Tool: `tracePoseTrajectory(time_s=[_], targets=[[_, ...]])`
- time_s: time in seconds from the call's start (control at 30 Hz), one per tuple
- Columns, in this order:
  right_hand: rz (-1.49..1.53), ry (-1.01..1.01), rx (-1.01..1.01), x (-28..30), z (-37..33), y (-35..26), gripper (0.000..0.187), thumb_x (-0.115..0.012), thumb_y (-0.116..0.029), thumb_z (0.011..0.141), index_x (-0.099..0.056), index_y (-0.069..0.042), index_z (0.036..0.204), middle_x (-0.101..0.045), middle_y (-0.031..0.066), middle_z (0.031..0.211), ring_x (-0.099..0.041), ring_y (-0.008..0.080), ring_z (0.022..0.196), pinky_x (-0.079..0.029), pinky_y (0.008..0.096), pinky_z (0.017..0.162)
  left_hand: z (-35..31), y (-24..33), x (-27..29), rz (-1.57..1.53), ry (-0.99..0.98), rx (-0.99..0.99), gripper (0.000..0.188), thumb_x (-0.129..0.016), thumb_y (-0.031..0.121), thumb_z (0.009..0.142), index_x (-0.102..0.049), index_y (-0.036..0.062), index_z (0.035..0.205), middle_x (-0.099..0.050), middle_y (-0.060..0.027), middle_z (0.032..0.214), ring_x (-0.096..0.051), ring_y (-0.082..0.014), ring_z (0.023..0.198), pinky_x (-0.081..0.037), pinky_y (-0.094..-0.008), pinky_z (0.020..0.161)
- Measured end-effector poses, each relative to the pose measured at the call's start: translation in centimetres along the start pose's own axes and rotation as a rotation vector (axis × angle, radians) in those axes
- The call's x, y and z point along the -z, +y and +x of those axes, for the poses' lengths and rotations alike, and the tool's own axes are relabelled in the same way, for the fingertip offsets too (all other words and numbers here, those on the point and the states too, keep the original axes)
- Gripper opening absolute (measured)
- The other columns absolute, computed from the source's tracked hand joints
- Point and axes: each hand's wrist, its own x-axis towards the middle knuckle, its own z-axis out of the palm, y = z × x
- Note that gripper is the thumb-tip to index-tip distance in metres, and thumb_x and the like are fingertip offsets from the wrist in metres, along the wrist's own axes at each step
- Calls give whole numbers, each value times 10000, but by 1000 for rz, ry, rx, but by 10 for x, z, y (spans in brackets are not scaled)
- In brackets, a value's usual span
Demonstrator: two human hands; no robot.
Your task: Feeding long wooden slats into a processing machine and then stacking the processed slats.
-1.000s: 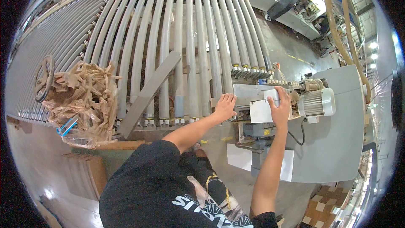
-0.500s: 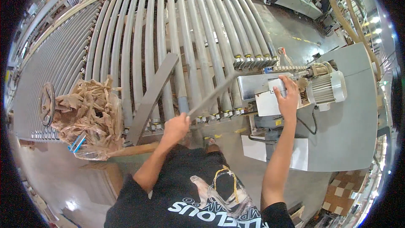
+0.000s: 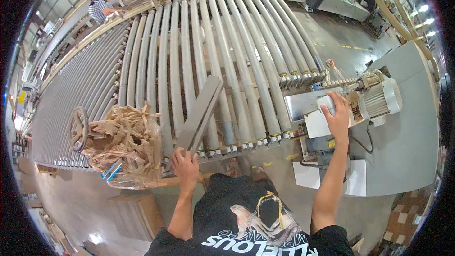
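Note:
Two long flat grey strips (image 3: pixel 203 109) lie side by side, slanting across the roller conveyor. My left hand (image 3: pixel 185 168) is at their near end, its thumb and fingers either side of the nearer strip's tip. My right hand (image 3: pixel 337 116) curls its fingers over a small white block (image 3: pixel 325 104) on top of a machine head at the right. Beneath that hand a white panel (image 3: pixel 318 124) shows; a silver metal plate (image 3: pixel 299 108) lies beside it. The palm side of both hands is hidden.
Steel rollers (image 3: pixel 227 61) stretch away in front of me. A heap of crumpled brown wrapping (image 3: pixel 125 137) and a handwheel (image 3: pixel 77 129) stand at left. A motor (image 3: pixel 379 99) sits on a grey panel (image 3: pixel 407 151) at right. Another person (image 3: pixel 98 9) stands far left.
The strip in my left hand has swung left and down, beside the other strip on the rollers. My right hand stays on the white block. The view has shifted.

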Motion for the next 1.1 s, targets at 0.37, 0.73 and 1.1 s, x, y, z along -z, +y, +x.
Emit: tracePoseTrajectory(time_s=[0.37, 0.73, 1.1], targets=[[-32, -13, -6, 6, -9, 7, 556, -795, -212, 921, -615, -94, 1433, -598, 152, 1492, -473, 383, 1430, -375, 497, 1222, 15, -20, -36, -71, 185, 26, 585, -881, 247, 856, -555, 35, 1293, -512, -196, 1436, -517, -447, 1290, -416, -579, 1096], [-44, -34, -34, 4, -5, 1, 570, -786, -206, 927, -587, -93, 1449, -558, 140, 1528, -447, 372, 1456, -360, 503, 1242, 52, -10, -29, 96, -99, 247, 930, -865, 506, 836, -458, 11, 1509, -577, -228, 1473, -538, -421, 1372, -411, -538, 1169], [-53, -78, 22, 14, -20, 0, 794, -838, -279, 867, -501, -135, 1572, -495, 98, 1625, -386, 370, 1530, -303, 520, 1291, 36, -12, -32, 111, -88, 288, 1014, -869, 609, 792, -466, 31, 1520, -580, -219, 1481, -544, -402, 1384, -450, -523, 1139]])
